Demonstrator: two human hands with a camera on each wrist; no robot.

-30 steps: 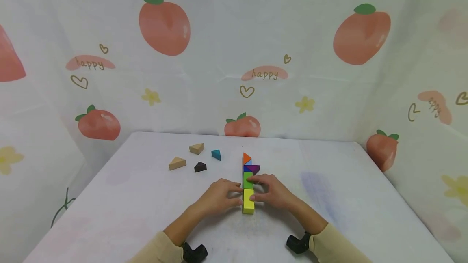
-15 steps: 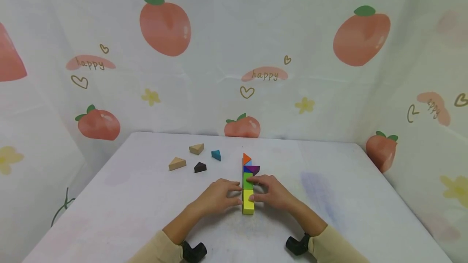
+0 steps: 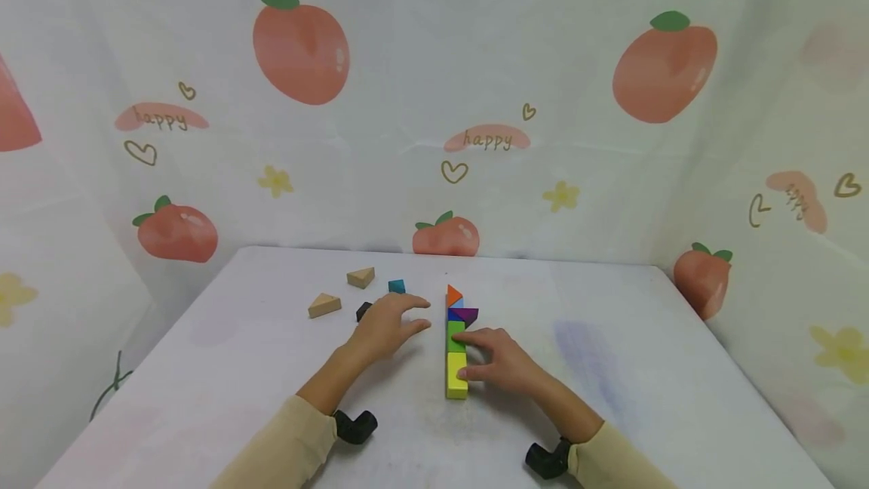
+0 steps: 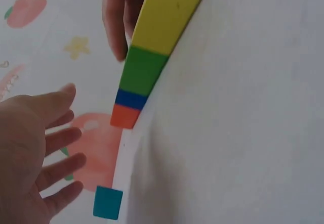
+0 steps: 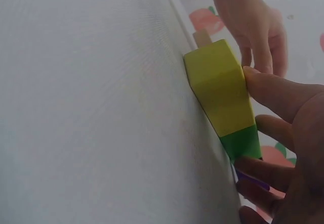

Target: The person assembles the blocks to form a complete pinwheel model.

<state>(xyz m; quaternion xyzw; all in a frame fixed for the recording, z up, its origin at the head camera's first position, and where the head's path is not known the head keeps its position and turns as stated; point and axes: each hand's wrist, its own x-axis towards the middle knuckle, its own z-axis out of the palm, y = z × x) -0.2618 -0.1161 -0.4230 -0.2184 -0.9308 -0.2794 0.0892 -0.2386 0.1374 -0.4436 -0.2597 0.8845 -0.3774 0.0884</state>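
Observation:
A straight row of toy blocks runs away from me in the head view: yellow block (image 3: 456,389), green block (image 3: 455,347), a small blue block (image 3: 452,316) with a purple triangular block (image 3: 467,315) at its right, then light blue (image 3: 459,304) and orange triangular blocks (image 3: 452,295). My right hand (image 3: 505,364) rests against the row's right side, thumb at the yellow block and forefinger at the green one. Left of the row, my left hand (image 3: 383,327) hovers with fingers spread and holds nothing. It partly covers a teal block (image 3: 397,286) and a black block (image 3: 363,312).
Two plain wooden triangular blocks (image 3: 324,306) lie farther left on the white table (image 3: 204,391). Behind the table's far edge hangs a white curtain (image 3: 380,134) printed with peaches. Each wrist carries a black mount (image 3: 356,426).
My left hand has left the row's near left side and moved forward and left toward the loose blocks. The right hand and the row stay in place.

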